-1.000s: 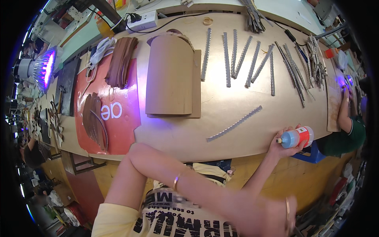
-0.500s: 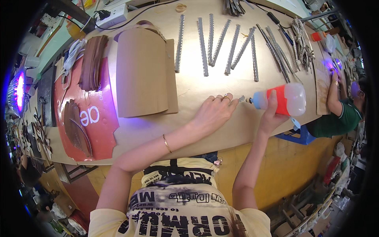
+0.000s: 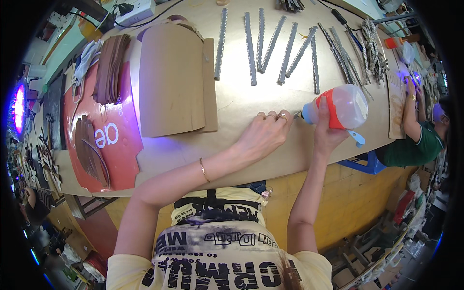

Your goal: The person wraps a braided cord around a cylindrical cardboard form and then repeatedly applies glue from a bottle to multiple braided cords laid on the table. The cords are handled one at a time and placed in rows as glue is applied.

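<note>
My right hand (image 3: pixel 329 137) is wrapped round a translucent squeeze bottle (image 3: pixel 352 107) with a red band and a light blue cap. The bottle lies tilted on its side in my grip, its dark tip pointing left at my left fingertips. My left hand (image 3: pixel 263 137) is low over the table, fingers curled and pinched together. A small grey strip end showed at those fingertips half a second ago; the bottle tip and fingers now mostly hide it. Beyond my hands, several grey strips (image 3: pixel 250 50) with scalloped edges lie spread out.
Brown curved sheets (image 3: pixel 174 82) stand to the left, near a red sheet (image 3: pixel 123 164) with stacked brown strips (image 3: pixel 110 70). Braided cords (image 3: pixel 374 50) lie at the far right. A power strip (image 3: pixel 135 13) sits at the back left. A co-worker (image 3: pixel 411 140) in green works at the right.
The bottle tip has come closer to my left fingertips, and the bottle has tipped more toward me. The table scene has shifted slightly upward in view.
</note>
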Demonstrator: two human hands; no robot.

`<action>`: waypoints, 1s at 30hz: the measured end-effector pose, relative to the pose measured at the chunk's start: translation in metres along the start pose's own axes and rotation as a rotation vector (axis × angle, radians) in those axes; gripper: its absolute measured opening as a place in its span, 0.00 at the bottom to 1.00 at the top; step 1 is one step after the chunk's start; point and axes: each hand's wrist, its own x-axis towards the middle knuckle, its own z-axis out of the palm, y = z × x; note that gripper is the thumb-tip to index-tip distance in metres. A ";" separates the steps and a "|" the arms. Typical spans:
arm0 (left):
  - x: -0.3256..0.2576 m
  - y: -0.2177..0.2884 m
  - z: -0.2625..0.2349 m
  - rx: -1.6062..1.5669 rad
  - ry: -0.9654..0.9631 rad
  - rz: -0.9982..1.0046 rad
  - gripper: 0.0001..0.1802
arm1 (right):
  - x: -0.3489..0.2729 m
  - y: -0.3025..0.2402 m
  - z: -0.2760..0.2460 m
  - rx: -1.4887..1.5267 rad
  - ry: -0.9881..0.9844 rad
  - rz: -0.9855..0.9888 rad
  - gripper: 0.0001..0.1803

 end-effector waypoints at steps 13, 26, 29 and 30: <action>-0.057 -0.012 -0.020 -0.246 0.102 -0.081 0.23 | -0.011 -0.001 -0.002 -0.054 -0.030 -0.023 0.23; -0.066 -0.010 -0.020 -0.137 0.144 -0.071 0.19 | -0.031 -0.013 0.005 -0.109 -0.087 -0.055 0.26; -0.068 -0.008 -0.018 -0.175 0.064 -0.111 0.24 | -0.037 -0.018 0.007 -0.070 -0.093 -0.019 0.25; -0.069 -0.008 -0.018 -0.178 0.062 -0.113 0.24 | -0.040 -0.020 0.008 -0.060 -0.096 0.002 0.25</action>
